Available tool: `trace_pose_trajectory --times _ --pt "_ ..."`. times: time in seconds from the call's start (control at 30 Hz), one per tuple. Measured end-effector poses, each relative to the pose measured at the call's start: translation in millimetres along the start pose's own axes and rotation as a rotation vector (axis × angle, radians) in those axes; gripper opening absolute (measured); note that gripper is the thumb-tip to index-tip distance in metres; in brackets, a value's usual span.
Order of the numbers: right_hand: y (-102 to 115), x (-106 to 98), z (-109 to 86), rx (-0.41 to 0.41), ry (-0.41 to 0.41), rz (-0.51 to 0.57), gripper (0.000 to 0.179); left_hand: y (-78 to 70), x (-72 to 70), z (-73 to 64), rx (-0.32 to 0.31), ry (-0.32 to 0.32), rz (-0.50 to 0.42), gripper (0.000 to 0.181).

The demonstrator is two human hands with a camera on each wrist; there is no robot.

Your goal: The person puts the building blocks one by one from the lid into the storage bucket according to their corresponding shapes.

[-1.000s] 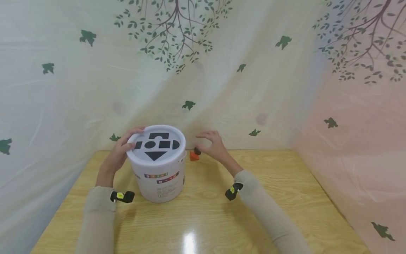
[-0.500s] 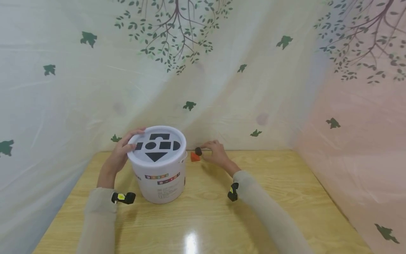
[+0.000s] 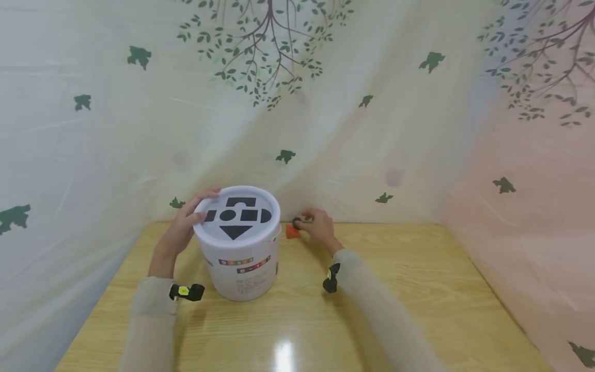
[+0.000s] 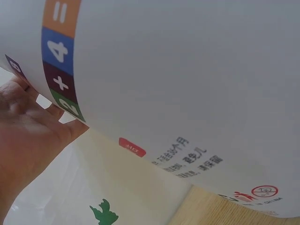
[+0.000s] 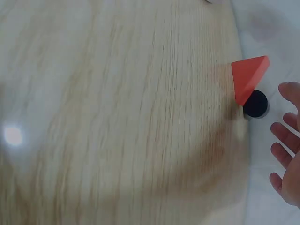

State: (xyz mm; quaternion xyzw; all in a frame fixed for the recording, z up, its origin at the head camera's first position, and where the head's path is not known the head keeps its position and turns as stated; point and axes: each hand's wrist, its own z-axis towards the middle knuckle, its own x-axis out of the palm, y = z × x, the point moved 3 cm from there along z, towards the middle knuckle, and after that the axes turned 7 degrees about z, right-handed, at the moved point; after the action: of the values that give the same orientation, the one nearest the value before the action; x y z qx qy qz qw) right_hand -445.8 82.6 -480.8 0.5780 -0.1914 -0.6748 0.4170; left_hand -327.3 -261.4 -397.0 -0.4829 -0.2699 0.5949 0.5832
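A white bucket (image 3: 241, 271) stands on the table, its lid (image 3: 214, 235) cut with dark holes of various shapes. My left hand (image 3: 182, 230) grips the lid's left rim, thumb on top and fingers round the far side; in the left wrist view that hand (image 4: 33, 126) lies against the printed wall. Right of the bucket sit an orange-red triangular block (image 3: 292, 232) and a black round block (image 3: 295, 222), touching or nearly so. My right hand (image 3: 321, 227) is at the black block. In the right wrist view its loosely bent fingers (image 5: 287, 136) stand slightly apart from that block.
The wood-grain table (image 3: 395, 289) meets a pale curtain (image 3: 325, 155) printed with leaves and branches, close behind the blocks. Another curtain side (image 3: 525, 217) runs along the right edge. Small black cameras (image 3: 189, 292) are strapped to both wrists.
The right hand has come down from above the blocks to the black block's side. The left hand keeps its hold on the bucket. The whole head view has shifted slightly.
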Motion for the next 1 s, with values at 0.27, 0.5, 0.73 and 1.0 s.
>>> trace_pose_trajectory --times 0.27,0.5,0.73,1.0 --pt "-3 10 2.1 0.047 -0.029 0.02 0.039 0.9 1.7 2.3 0.007 0.002 -0.005 0.044" --pt "-2 22 3.0 0.079 -0.026 -0.082 0.035 3.1 -0.5 0.5 0.002 -0.014 0.008 0.045" --pt "-5 23 2.0 0.046 -0.013 -0.14 0.023 2.4 2.5 0.1 0.015 -0.003 0.005 0.046" --pt "-3 10 -2.5 0.05 0.126 -0.208 0.027 0.2 4.1 -1.1 0.03 -0.007 -0.023 0.045"
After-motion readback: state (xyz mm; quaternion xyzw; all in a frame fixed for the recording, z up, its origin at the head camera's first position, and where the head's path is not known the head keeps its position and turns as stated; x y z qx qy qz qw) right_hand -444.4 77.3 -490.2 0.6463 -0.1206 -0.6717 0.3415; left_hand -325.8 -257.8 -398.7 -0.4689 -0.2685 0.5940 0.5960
